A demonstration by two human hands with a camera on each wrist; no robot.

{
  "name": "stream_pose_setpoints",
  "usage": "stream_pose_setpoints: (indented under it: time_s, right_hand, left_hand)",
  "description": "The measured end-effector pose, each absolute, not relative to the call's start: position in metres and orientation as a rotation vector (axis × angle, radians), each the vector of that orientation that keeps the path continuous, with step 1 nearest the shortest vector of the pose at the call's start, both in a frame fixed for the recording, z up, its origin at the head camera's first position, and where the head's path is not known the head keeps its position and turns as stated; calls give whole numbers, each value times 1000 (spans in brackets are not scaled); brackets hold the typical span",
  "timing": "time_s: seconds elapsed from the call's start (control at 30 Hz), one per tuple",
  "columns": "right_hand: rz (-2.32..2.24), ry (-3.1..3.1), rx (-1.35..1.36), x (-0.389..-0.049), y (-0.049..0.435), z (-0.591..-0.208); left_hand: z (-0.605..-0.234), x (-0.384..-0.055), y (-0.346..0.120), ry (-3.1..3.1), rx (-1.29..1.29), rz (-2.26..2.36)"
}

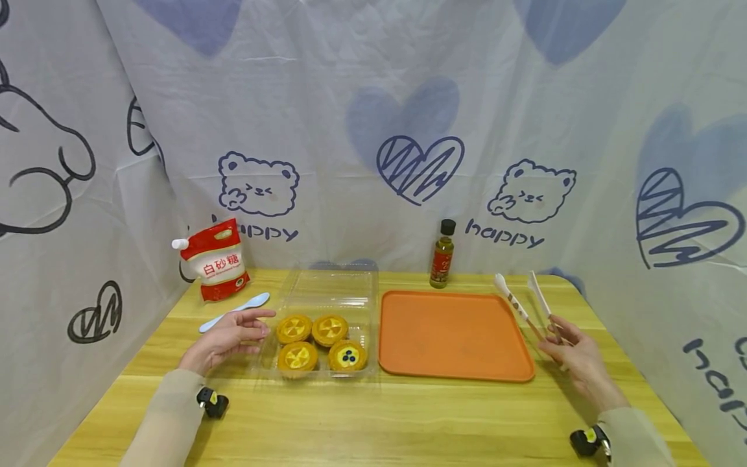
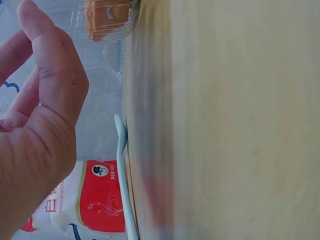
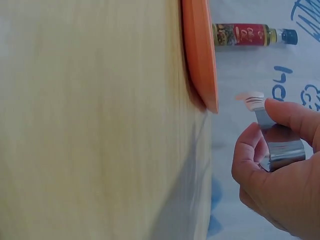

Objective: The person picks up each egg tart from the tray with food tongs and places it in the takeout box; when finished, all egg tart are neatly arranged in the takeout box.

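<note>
My right hand grips a pair of tongs by the metal handle, right of the orange tray. Their pale tips point away from me and stand apart, with nothing between them. In the right wrist view the thumb and fingers wrap the shiny handle of the tongs. My left hand is held with loosely bent fingers at the left side of a clear plastic box, holding nothing. Inside the box sit several egg tarts, one topped with dark berries. The box's lid is folded back.
Behind my left hand lies a pale blue spoon, with a red and white sugar bag standing past it. An oil bottle stands behind the tray. Printed cloth hangs around the wooden table.
</note>
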State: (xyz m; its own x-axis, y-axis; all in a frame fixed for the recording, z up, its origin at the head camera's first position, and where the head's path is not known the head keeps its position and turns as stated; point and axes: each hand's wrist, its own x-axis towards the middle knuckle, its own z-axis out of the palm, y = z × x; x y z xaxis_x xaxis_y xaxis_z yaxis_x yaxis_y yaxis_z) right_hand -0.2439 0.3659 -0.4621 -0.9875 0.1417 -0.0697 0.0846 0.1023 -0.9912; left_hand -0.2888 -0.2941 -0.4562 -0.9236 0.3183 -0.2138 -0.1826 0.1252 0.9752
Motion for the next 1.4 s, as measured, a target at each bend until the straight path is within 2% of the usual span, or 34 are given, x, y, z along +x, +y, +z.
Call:
stream_pose_setpoints:
  time_s: [0.2,0.6,1.13,1.4]
  right_hand:
    - [2115,-2289,-240,-249,375,-464]
    - [1890,-2515,-194,-256,389,-469]
    - [1331,-3024,153,-267,425,-465]
    - [1407,-3035,205,-275,431,-470]
  left_hand:
    - [-456,-289,-294,2043,122,1853]
    - [-457,-291,-293,2031,154,1855]
    - [-458,-291,-295,2018,182,1865]
    - [-457,-289,-295,2011,172,1875]
